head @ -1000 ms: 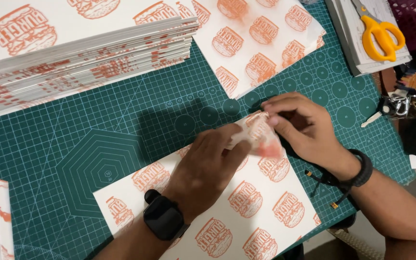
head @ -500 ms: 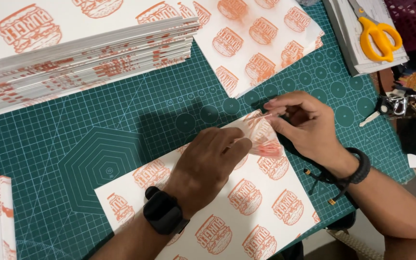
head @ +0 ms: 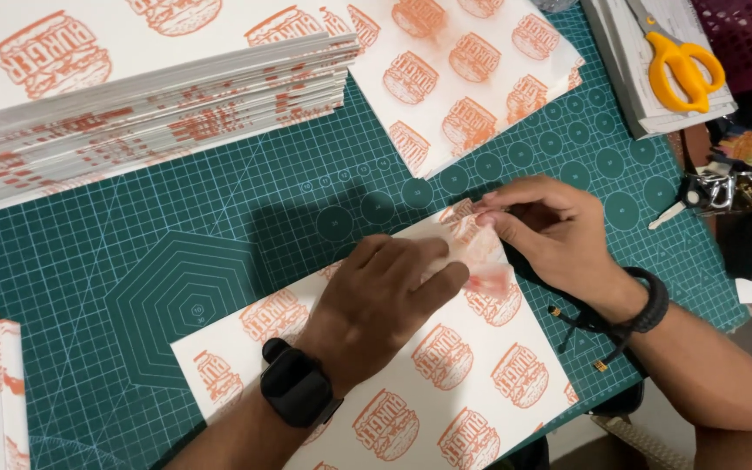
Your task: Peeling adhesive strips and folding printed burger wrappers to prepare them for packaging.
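A white paper sheet [head: 446, 383] printed with orange burger pictures is laid on the green cutting mat [head: 176, 261], its long axis running from the mat's near-left up toward the far-right. The far corner of the sheet is folded back. That fold is pressed flat by the left hand [head: 385, 292], palm down with fingers together. The folded tip is pinched between thumb and fingers of the right hand [head: 550, 231]. A thick stack of printed sheets [head: 150, 96] is seen at the mat's far-left, yellow scissors [head: 681, 65] beyond its far-right corner.
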